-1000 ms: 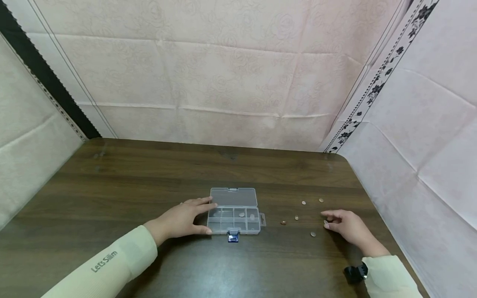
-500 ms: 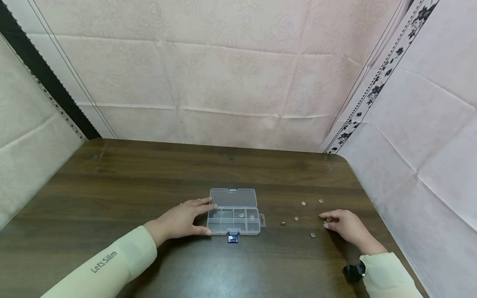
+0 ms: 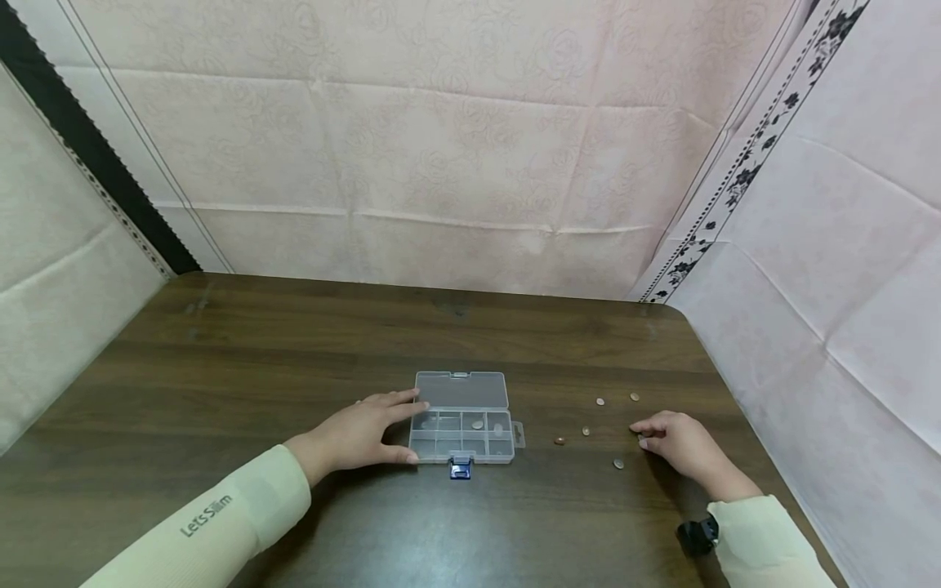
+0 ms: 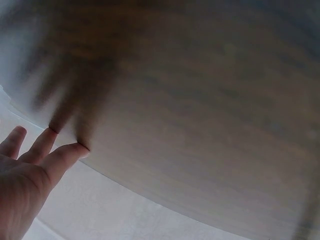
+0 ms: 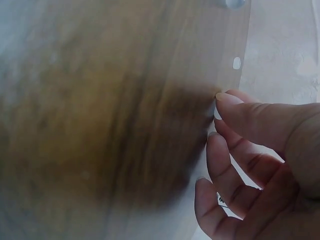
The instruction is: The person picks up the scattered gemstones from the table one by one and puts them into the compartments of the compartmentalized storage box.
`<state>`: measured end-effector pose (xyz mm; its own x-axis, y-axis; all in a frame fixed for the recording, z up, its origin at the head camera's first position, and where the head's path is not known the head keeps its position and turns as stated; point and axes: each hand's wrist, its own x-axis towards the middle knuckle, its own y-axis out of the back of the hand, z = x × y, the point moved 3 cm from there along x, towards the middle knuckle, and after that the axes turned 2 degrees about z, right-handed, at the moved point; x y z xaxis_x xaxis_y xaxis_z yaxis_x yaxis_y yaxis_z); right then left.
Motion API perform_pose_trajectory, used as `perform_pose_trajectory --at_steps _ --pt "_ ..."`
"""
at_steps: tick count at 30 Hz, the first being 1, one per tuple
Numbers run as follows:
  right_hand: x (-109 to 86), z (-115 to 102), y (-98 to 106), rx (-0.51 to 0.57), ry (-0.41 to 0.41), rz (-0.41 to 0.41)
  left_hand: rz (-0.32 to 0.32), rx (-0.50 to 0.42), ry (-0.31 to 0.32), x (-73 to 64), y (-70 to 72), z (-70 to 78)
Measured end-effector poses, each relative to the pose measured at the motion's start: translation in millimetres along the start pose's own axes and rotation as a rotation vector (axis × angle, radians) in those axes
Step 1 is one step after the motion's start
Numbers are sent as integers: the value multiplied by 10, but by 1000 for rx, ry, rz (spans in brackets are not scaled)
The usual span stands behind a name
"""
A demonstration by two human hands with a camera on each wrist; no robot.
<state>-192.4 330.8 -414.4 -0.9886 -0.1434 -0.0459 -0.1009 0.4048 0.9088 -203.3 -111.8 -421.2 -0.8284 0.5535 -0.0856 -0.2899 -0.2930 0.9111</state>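
A clear plastic compartment box (image 3: pixel 461 437) lies with its lid (image 3: pixel 461 390) folded back, and a few pale round pieces sit in its compartments. My left hand (image 3: pixel 360 430) touches the box's left side, fingers spread and fairly straight, thumb at the near left corner. Farther right, my right hand (image 3: pixel 680 445) is low over the table, thumb and index finger pinching a small dark thing that looks like a button (image 3: pixel 638 434), mostly hidden by the fingertips. Nearby lie a silvery button (image 3: pixel 618 464), a brown one (image 3: pixel 559 441) and several pale ones.
The brown wood-grain table (image 3: pixel 309 343) ends at a pale cloth backdrop (image 3: pixel 456 163), with white cloth at both sides. A blue latch (image 3: pixel 460 469) sticks out at the box's front. Loose buttons lie between the box and my right hand, including a far one (image 3: pixel 635 397).
My right hand has shifted slightly left, and its thumb and index finger have drawn together at the tabletop. My left hand and the box stay in place.
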Motion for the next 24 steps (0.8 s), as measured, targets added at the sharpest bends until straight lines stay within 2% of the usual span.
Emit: perform_pose_trajectory --at_steps 10,13,18,24 --pt "10 -8 -11 5 13 6 -8 -8 -2 -2 2 4" --pt "12 -38 -16 -5 39 30 -11 -11 -4 -5 3 8" --pt "17 -162 4 -19 120 141 -7 -10 -3 -1 3 5" --pt "28 -363 40 -82 237 320 -5 -5 -2 1 -2 0"
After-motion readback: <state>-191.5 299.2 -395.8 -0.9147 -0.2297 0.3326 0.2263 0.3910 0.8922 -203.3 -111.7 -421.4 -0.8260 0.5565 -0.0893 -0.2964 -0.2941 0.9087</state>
